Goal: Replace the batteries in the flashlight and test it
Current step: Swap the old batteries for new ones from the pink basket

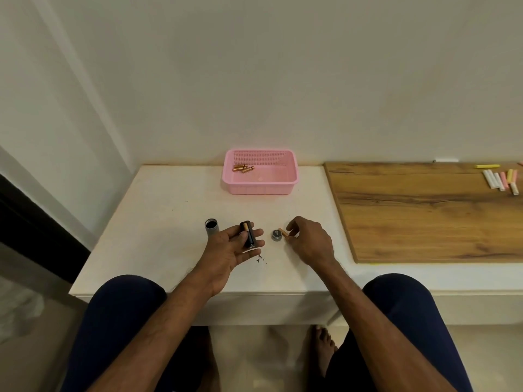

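My left hand (230, 248) lies palm up over the white table and holds a black battery holder (248, 234) with a copper-topped battery in it. The grey flashlight body (211, 227) stands upright just left of that hand, its open end up. My right hand (308, 240) rests on the table, fingertips pinching a copper battery (283, 232) that lies beside the round flashlight end cap (276, 235). A pink basket (288, 182) at the back holds several more copper batteries (242, 168).
A wooden board (424, 210) covers the table's right side, with several chalk sticks (501, 179) at its far right. Small dark specks (261, 259) lie near the left hand. The wall stands right behind the basket. My knees are at the table's front edge.
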